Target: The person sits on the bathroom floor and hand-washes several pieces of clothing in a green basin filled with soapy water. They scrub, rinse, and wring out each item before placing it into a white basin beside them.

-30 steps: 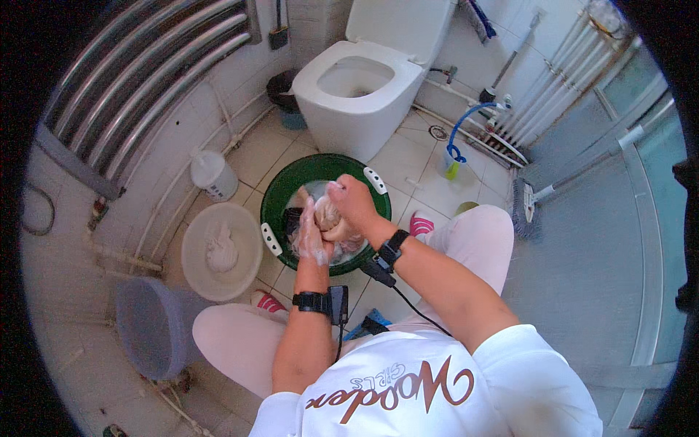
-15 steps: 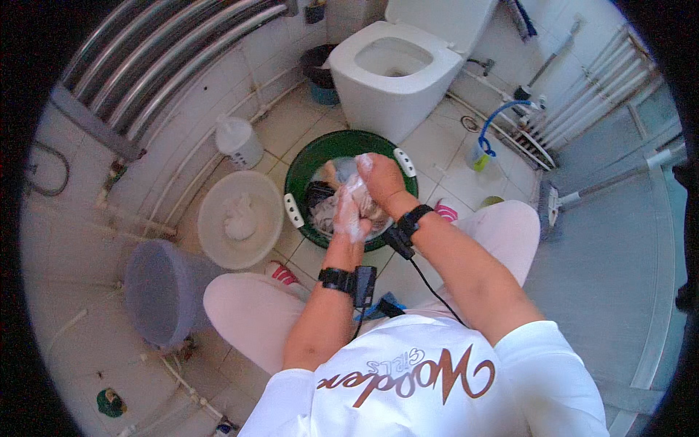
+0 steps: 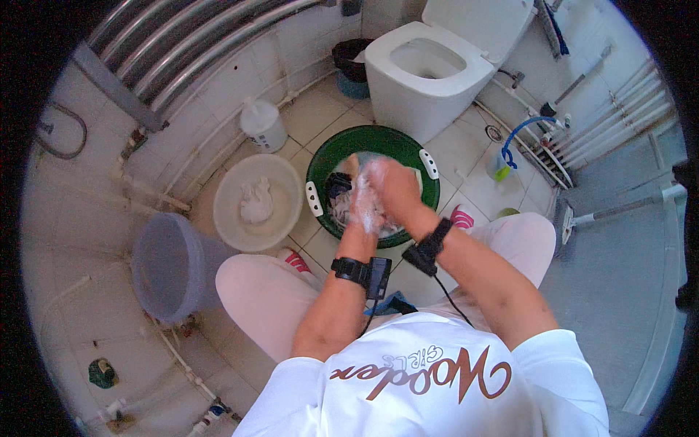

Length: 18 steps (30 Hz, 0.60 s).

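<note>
Both my hands are over a green basin (image 3: 349,142) with white handles, on the tiled floor between my feet. My left hand (image 3: 366,210), wet with suds, is closed around a pale wet cloth. Against it, my right hand (image 3: 397,191) is bunched on the same cloth; motion smears its fingers, and little of the cloth shows between the hands. Beneath them lie wet clothes in sudsy water, among them a dark garment (image 3: 337,183) and a greyish one (image 3: 341,211). Black bands with small boxes and cables are strapped to both my wrists.
Left of the green basin is a pale basin (image 3: 282,218) holding a white cloth (image 3: 256,202). A lidded white bucket (image 3: 263,127) and a purple tub (image 3: 171,273) stand by the wall. Ahead are a toilet (image 3: 429,62) and a bin (image 3: 351,62). A blue hose (image 3: 520,135) hangs at the right.
My right hand has turned and pressed closer over my left, hiding more of the cloth. The whole view has shifted, so everything sits further right in the picture.
</note>
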Available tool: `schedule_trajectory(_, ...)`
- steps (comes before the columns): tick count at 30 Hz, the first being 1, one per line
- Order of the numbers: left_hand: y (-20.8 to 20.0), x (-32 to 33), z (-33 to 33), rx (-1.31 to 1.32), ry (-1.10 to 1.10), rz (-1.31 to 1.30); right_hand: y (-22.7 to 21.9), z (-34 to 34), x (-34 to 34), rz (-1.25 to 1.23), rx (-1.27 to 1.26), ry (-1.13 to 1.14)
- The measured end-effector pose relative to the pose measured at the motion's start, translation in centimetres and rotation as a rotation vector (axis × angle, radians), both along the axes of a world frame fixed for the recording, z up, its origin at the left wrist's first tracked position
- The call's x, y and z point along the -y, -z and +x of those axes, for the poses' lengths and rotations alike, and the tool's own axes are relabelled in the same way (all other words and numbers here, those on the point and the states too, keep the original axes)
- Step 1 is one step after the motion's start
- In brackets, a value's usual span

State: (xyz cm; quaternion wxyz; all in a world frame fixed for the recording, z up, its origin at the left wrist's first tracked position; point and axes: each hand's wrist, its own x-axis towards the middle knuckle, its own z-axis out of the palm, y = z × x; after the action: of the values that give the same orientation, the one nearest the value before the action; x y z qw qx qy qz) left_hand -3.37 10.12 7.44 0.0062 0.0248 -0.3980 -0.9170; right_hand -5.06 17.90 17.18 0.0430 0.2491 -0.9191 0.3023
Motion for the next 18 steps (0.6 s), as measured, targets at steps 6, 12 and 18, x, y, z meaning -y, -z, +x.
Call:
schedule_trajectory(6, 1.4, -0.5, 0.2, 0.288, -0.047, 0.430, 0.9, -0.2, -0.1, -0.064, 0.060, -0.009)
schedule_trajectory(12, -2.5, -0.5, 0.8, 0.269, -0.043, 0.464, 0.6, 0.2, 0.3, -0.072, -0.118, -0.065)
schedule_trajectory(18, -2.9, -0.7, 1.6, 0.296, -0.074, 0.347, -0.5, 0.5, 0.5, -0.007, -0.008, 0.021)
